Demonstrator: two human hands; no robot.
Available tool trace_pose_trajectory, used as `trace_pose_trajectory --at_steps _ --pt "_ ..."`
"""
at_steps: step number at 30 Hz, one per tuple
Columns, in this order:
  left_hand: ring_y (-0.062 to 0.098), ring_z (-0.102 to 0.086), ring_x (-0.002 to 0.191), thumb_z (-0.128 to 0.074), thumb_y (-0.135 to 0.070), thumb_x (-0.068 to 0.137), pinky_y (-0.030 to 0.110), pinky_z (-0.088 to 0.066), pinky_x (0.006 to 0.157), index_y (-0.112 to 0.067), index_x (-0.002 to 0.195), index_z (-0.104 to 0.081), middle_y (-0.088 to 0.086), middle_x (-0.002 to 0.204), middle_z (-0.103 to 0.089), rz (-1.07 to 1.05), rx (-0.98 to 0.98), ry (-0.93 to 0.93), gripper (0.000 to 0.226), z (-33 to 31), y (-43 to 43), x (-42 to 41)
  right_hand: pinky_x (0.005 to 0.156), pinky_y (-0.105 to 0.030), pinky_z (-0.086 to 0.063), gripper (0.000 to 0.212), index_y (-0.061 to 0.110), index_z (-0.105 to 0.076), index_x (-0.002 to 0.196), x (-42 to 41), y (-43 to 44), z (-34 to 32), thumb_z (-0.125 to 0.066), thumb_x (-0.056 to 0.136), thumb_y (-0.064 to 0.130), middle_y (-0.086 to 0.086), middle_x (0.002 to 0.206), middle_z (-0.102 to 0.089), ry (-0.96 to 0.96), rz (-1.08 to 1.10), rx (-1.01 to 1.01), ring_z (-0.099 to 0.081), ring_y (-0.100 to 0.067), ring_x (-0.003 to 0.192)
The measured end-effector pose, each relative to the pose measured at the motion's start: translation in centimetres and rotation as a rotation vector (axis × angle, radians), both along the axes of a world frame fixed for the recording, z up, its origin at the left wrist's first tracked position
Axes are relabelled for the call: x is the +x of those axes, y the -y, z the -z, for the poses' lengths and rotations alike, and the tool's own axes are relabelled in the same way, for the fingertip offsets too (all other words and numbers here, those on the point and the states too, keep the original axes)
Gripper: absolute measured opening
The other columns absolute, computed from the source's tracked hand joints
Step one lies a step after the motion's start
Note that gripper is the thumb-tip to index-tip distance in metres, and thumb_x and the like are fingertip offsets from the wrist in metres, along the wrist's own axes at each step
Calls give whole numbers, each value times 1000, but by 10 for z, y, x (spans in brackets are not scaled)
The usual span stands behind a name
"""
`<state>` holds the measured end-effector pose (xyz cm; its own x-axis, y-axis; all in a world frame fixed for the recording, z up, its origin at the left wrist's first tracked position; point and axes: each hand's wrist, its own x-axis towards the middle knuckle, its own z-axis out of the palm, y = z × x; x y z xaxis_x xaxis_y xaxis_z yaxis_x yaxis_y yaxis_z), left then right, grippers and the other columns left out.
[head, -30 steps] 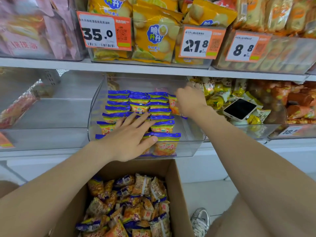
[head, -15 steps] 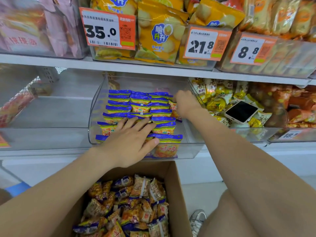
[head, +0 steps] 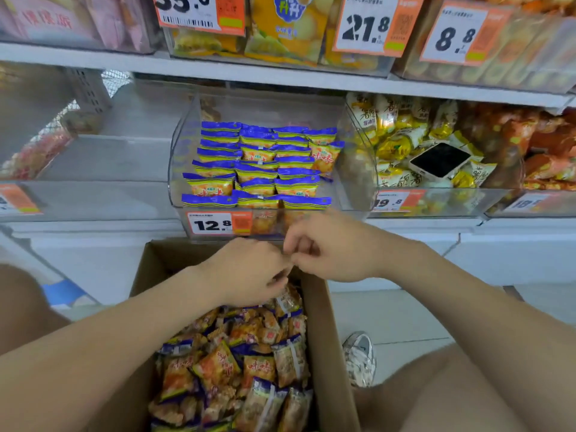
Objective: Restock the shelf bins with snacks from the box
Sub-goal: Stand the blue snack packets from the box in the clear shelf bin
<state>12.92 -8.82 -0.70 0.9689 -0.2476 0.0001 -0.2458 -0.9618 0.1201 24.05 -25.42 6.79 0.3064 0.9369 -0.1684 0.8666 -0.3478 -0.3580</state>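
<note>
- Both bare forearms reach forward over the open brown cardboard box (head: 327, 338); the left hand (head: 249, 272) and the right hand (head: 333, 247) meet above its far edge, just below the shelf front.
- The two hands are together, knuckles touching, fingers curled inward; I cannot tell whether anything is pinched between them.
- One box stands on the floor, filled with a loose heap of orange-and-blue snack packets (head: 237, 369), too jumbled to count.
- One clear plastic bin (head: 179, 169) sits on the white middle shelf (head: 249, 74), holding the same blue-topped yellow packets (head: 258, 169) stacked in three tidy columns, with a few more standing at the right.
- One orange-and-white price tag reading 12.8 (head: 218, 224) hangs on that bin's front.
- One white-edged black phone (head: 441, 160) lies on the yellow packets in the next bin to the right.
- One grey sneaker (head: 360, 358) shows beside the box.
</note>
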Motion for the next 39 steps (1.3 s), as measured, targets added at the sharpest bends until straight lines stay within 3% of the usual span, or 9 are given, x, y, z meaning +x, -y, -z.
trace_pose_trajectory --at_steps 4,9,14,17,21,26,29,33,39 --pt "26 -63 116 -55 -32 102 43 -56 94 -22 133 -60 0 125 -63 -68 129 -494 33 60 5 0 71 -40 -56 25 8 -72 104 -6 2 48 -56 93 24 -8 87 -71 49 -113 -394 -66 -36 87" --pt "37 -22 155 -56 -20 104 53 -32 122 -20 167 -12 9 172 -13 -169 228 -493 77 123 -2 5 79 -44 -60 28 12 -73 107 5 -6 76 -53 96 27 -12 105 -72 123 -119 -568 -68 -37 99" --pt "37 -49 138 -56 11 95 34 -57 78 -44 165 1 1 173 19 -141 171 -661 106 147 -9 9 85 -50 -59 28 9 -71 110 22 -17 83 -54 97 25 -15 110 -71 138 -98 -557 -67 -37 101" --pt "44 -36 147 -57 12 95 42 -50 106 -42 165 -11 13 173 11 -104 273 -638 100 146 0 9 87 -52 -58 30 9 -69 117 26 -20 83 -54 96 24 -16 117 -69 150 -97 -556 -67 -39 106" --pt "41 -57 127 -74 -3 90 43 -56 99 -30 161 -29 19 169 -5 -157 221 -568 88 145 6 10 95 -54 -57 36 8 -67 125 24 -19 76 -53 98 28 -16 126 -68 159 -98 -556 -65 -39 114" --pt "20 -59 105 -82 -37 78 35 -55 85 -36 138 -42 5 137 -45 -449 -414 -486 72 113 1 4 85 -36 -52 35 6 -63 131 23 -11 51 -55 103 27 -3 113 -65 136 -96 -475 -61 -31 113" --pt "14 -65 99 -69 -31 88 32 -53 82 -35 129 -56 -1 121 -64 -549 -899 -555 44 59 11 3 69 -27 -42 42 16 -59 132 26 -3 35 -74 94 25 12 93 -51 64 -61 -266 -56 -19 98" --pt "18 -67 82 -70 -26 72 34 -51 72 -22 126 -62 10 107 -66 -623 -1294 -529 55 0 18 -11 76 -25 -54 52 23 -60 124 21 3 12 -89 81 27 16 107 -63 -174 -15 -28 -63 1 91" --pt "17 -76 80 -76 -19 87 36 -62 81 -26 113 -68 2 91 -78 -511 -973 -211 28 -68 9 -22 73 -48 -60 27 23 -70 113 26 12 -11 -83 90 16 3 108 -76 -363 97 237 -66 -15 67"
